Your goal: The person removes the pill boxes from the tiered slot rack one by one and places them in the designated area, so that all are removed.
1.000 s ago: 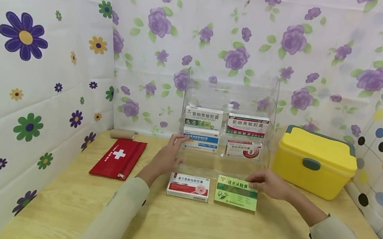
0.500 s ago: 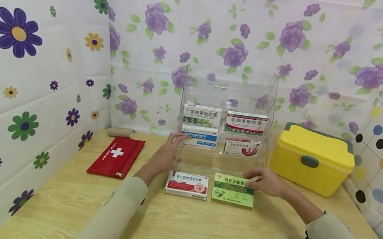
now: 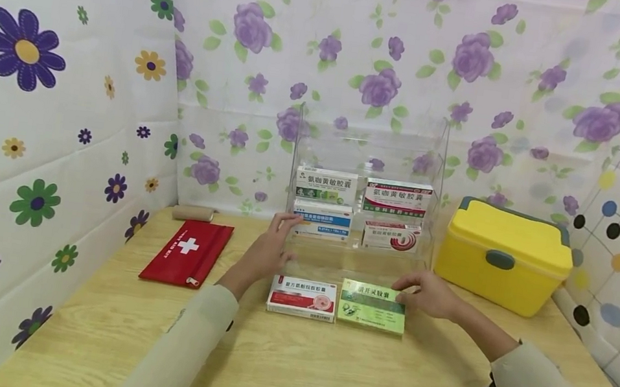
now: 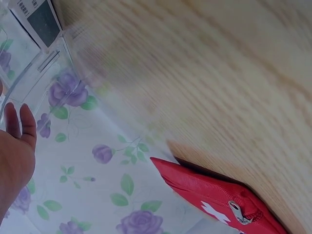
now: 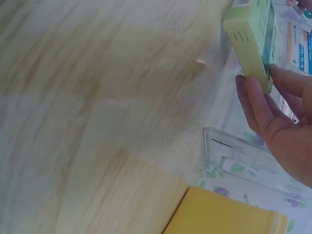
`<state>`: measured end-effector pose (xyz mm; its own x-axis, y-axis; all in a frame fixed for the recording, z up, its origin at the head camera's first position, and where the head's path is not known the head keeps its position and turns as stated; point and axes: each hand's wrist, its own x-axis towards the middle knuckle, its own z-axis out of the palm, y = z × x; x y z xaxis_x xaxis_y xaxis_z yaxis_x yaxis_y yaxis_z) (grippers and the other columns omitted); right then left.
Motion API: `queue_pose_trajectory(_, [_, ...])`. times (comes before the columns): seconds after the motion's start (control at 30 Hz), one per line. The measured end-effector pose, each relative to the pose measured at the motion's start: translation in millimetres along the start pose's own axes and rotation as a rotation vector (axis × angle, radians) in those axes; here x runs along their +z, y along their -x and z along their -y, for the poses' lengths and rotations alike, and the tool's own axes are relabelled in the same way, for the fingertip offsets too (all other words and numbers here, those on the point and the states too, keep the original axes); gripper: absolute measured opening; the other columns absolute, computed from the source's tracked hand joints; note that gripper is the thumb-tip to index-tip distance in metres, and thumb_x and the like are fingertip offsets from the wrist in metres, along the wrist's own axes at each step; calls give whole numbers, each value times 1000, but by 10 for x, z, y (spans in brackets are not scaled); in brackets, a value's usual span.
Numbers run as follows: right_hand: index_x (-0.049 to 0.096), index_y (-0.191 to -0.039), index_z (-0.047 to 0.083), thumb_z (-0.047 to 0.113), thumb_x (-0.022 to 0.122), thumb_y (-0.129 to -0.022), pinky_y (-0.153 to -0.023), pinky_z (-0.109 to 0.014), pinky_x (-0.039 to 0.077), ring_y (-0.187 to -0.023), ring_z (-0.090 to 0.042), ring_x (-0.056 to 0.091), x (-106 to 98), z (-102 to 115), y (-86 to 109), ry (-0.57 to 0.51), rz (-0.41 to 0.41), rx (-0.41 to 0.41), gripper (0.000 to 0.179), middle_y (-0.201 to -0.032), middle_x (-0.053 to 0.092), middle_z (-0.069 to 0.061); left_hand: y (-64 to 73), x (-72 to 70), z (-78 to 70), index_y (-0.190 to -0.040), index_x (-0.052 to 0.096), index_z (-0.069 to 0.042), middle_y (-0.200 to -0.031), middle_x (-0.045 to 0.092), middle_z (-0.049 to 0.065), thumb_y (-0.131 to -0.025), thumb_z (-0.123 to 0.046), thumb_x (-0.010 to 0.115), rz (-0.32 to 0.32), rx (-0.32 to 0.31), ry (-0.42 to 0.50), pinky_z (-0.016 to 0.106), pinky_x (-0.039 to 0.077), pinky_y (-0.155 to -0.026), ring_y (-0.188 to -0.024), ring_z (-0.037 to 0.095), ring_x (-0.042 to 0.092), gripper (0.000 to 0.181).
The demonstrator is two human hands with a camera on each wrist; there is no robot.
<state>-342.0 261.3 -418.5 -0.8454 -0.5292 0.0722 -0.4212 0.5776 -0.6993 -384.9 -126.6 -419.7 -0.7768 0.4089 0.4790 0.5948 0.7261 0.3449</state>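
A clear plastic display rack stands at the back of the table, with medicine boxes on its tiers. My left hand holds the rack's left side edge, its fingers beside a blue-and-white medicine box. In the left wrist view, fingers of the left hand lie at the clear side panel. My right hand pinches the right edge of a green medicine box, thumb and fingers on opposite faces in the right wrist view. Left of it, a red-and-white medicine box sits on the lowest tier.
On the upper tiers are a green-and-white box, a magenta-and-white box and a box with red rings. A yellow lidded case stands right. A red first-aid pouch and a brown roll lie left.
The green box has moved left in my right hand, closer to the red-and-white box. The left hand keeps its place on the rack. The head view has shifted slightly.
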Motion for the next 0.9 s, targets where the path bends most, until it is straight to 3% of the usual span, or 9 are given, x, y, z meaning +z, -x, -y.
queue_pose_trajectory(0.17, [71, -112, -4, 6, 67, -94, -76, -35, 58, -96, -29, 63, 22, 8, -3, -20, 23, 20, 22, -109, 70, -16, -13, 8, -17, -153, 29, -17, -150, 26, 4, -83, -4, 79, 7, -4, 5, 25, 45, -53, -55, 13, 46, 87])
queue_pose_trajectory(0.37, [70, -114, -5, 5, 65, -94, -77, -39, 58, -99, -28, 63, 65, 34, -39, 15, 12, 21, 22, -111, 69, -18, -13, 23, 8, -154, 27, -19, -151, 23, 2, -85, -6, 78, 13, -12, -6, 25, 45, -53, -55, 12, 46, 87])
queue_pose_trajectory(0.6, [70, -111, -6, 1, 64, -94, -88, -48, 53, -101, -30, 66, 137, 69, -76, 86, -90, -16, 20, -106, 72, -15, -2, 20, 21, -154, 28, -20, -151, 24, 2, -85, -6, 78, 3, -22, 6, 25, 45, -53, -55, 12, 45, 87])
queue_pose_trajectory(0.9, [67, -113, -12, 2, 61, -95, -78, -38, 58, -101, -33, 67, 217, 162, -39, 2, -176, -23, 24, -108, 70, -22, -10, 45, 29, -154, 28, -20, -151, 25, 2, -82, -3, 79, -20, 0, 20, 24, 44, -51, -52, 12, 44, 90])
